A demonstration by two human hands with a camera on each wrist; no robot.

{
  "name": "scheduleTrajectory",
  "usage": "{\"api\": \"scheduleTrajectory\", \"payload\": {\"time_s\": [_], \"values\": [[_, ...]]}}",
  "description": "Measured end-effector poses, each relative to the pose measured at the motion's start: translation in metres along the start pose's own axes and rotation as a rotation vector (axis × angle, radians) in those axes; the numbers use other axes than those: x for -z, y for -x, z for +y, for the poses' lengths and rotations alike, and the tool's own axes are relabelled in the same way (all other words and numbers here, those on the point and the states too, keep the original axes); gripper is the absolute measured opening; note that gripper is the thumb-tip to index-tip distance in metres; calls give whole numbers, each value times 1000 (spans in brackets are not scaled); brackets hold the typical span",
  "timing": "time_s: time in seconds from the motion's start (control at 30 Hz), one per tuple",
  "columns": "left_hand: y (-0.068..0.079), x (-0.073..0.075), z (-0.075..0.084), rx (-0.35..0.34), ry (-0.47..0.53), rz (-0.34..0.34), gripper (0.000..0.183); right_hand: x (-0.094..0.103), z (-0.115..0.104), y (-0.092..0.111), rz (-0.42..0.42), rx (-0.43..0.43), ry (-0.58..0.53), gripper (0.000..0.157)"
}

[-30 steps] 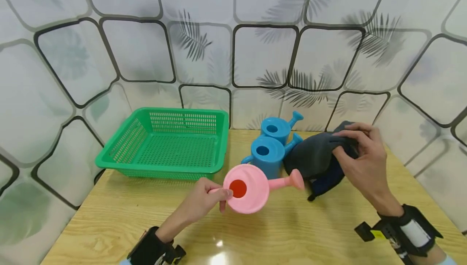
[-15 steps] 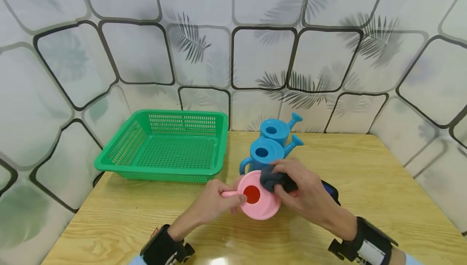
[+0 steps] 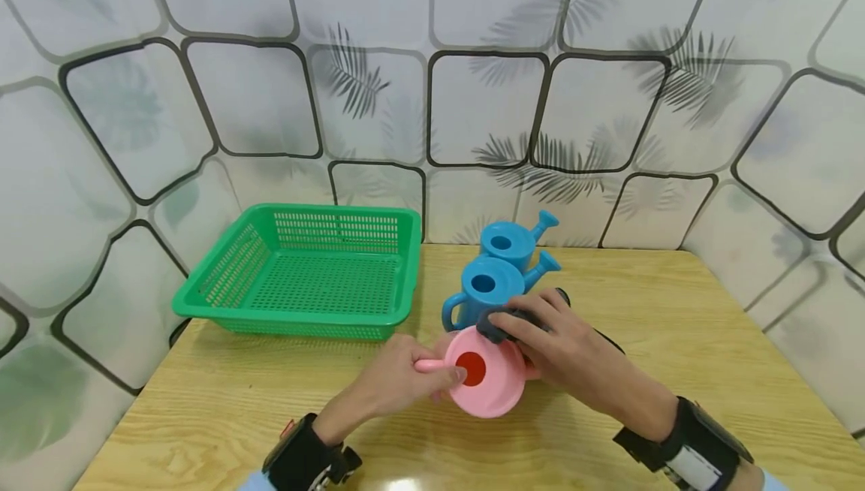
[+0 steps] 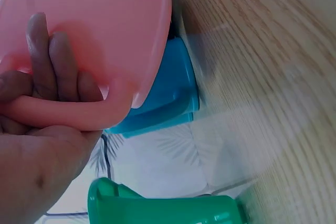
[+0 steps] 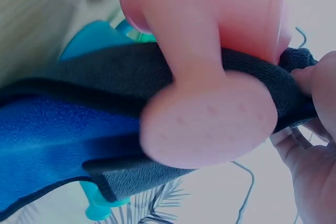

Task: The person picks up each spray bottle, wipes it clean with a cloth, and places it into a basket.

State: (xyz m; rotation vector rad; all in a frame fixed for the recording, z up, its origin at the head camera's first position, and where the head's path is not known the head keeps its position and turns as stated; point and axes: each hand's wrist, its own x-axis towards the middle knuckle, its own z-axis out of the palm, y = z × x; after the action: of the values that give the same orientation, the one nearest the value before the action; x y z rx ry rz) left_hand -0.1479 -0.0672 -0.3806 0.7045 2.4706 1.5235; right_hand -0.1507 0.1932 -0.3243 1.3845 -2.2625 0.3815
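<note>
A pink watering can [image 3: 503, 390] hangs just above the table. My left hand [image 3: 399, 377] grips it by its handle, the thumb resting on the top near the red-rimmed opening. In the left wrist view, fingers [image 4: 63, 66] wrap round that handle. My right hand [image 3: 574, 348] pinches a dark grey cloth [image 3: 492, 327] and presses it on the can's top edge. The right wrist view shows the cloth [image 5: 121, 69], with a blue underside, hanging behind the can's spout and rose [image 5: 210, 124].
Two blue watering cans stand behind the pink one, a nearer can [image 3: 510, 278] and a farther can [image 3: 522, 242]. A green plastic basket [image 3: 297, 318] sits at the back left of the wooden table [image 3: 270, 408]. A patterned wall covering [image 3: 378, 115] rises behind.
My right hand has brought the cloth from the right side over to the pink watering can, then slid slightly along its rim. The left hand has moved the can a little right.
</note>
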Motion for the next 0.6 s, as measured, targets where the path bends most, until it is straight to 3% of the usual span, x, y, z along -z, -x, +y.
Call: {"api": "scheduleTrajectory", "payload": {"time_s": [0.1,0.6], "values": [[-1,-2,0,-22,-43,23,27,1,-4,-2,-23,-6,25,76],[-2,-5,-5,68,-21,79,34,0,-18,10,-72,101,102,73]]}}
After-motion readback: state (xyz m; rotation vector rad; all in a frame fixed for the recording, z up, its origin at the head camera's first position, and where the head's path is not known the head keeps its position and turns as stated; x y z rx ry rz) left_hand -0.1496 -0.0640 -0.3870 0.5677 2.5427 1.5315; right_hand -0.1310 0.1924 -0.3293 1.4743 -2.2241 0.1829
